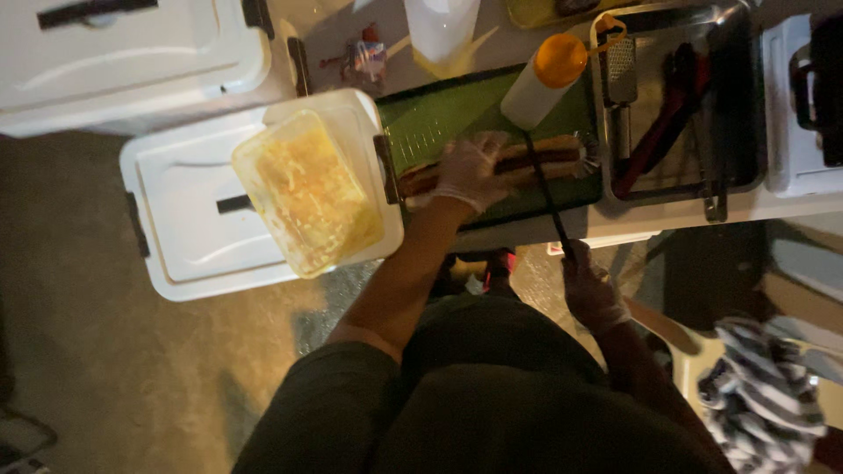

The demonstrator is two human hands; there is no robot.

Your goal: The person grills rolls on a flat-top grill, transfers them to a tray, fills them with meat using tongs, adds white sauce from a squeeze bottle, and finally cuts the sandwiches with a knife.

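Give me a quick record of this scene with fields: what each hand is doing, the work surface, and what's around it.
left hand: gloved left hand presses on a long sandwich
right hand: gloved right hand grips a dark knife laid across the sandwich
surface: green cutting board
nearby: squeeze bottle with orange cap; clear tub of yellow food on a white cooler lid; metal tray of utensils

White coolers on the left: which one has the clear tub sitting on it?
The nearer, smaller white cooler carries the clear tub of yellow shreds on its lid; the bigger cooler behind has only its dark handle.

Probably a street food stall: cooler boxes (211,219), utensil tray (685,105), sauce bottle (544,79)
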